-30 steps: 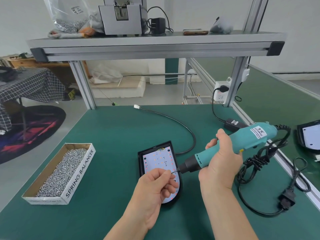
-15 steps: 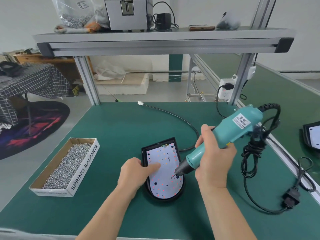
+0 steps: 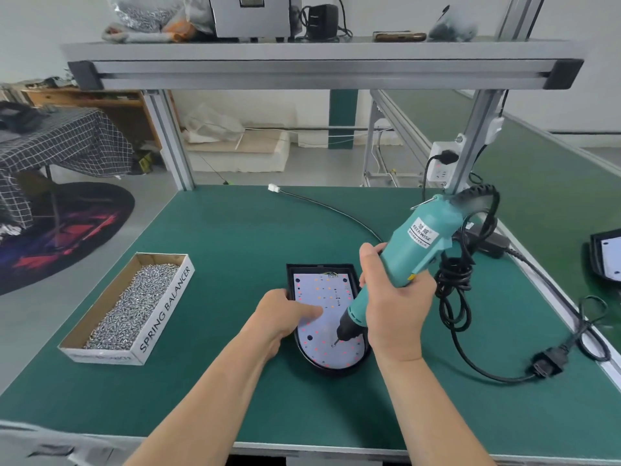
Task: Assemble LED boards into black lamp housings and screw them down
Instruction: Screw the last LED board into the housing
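Right grip (image 3: 396,311) curled round my teal screwdriver (image 3: 416,243), bit on the LED board (image 3: 322,294), lower centre; left grip (image 3: 285,314), uncurled, presses that board in the black housing (image 3: 336,369).

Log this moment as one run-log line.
step: screwing LED board into black housing | right hand: grips electric screwdriver, bit on screw | left hand: presses board | screw box: left of housing

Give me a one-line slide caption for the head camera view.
Right hand holds a teal electric screwdriver tip-down on the LED board while the left hand steadies the black lamp housing.
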{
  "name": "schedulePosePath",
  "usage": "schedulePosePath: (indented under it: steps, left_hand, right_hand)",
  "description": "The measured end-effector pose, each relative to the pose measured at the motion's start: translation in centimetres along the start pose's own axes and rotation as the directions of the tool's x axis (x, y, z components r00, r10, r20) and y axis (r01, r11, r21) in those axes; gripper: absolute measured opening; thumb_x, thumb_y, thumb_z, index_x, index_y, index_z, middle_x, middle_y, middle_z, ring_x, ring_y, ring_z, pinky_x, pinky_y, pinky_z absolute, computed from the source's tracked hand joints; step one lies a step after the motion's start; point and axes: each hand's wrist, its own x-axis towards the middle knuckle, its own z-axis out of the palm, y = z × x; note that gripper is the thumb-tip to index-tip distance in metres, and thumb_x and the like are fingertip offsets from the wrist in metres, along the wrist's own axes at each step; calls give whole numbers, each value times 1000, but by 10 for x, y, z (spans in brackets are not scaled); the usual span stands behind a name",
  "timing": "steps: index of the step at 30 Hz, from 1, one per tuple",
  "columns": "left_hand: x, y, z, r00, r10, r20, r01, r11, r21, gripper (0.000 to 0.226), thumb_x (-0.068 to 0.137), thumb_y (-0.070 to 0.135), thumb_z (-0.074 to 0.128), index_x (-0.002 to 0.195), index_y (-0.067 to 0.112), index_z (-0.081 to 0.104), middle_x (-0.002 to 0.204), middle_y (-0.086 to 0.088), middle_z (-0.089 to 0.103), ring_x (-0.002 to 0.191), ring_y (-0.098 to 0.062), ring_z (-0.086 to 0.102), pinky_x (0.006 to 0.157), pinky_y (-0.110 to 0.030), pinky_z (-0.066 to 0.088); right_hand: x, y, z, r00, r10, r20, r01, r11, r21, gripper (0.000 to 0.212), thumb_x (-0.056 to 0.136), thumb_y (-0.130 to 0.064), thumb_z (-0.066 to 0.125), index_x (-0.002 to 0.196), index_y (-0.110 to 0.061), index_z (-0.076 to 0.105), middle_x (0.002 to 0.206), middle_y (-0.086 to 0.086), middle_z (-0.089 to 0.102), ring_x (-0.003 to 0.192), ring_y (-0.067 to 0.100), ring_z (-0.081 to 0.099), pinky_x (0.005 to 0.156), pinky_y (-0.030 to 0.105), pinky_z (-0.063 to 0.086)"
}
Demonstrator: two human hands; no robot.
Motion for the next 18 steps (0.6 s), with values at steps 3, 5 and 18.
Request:
schedulePosePath:
  steps: [3,5,18]
  left_hand:
    - [0,-1,0,1000,-1,2,1,1000,-6,32,76,12,83,105,5,71,99,-7,77,96,-28,73,96,-47,56]
    - [0,-1,0,1000,-3,-1,3,1000,-2,32,76,13,83,105,5,70,99,-7,77,96,-28,73,96,-47,56]
    - [-1,0,-1,1000,10,2,-10,1000,1,34,76,16,82,106,6,70,101,-8,77,98,-29,72,96,-48,56]
  right_hand:
    - [0,4,1,1000,1,-12,-1,1000,-11,23,80,-26,71,67,-13,56,59,5,50,57,22,47,57,34,45]
    - [0,4,3,1000,-8,-12,8,1000,-15,23,81,-25,71,67,-13,56,58,4,50,56,20,47,56,33,46]
    - [-1,8,6,998,-41,48,43,998,-41,26,82,-19,70,66,-6,53,56,4,47,54,21,44,55,35,42]
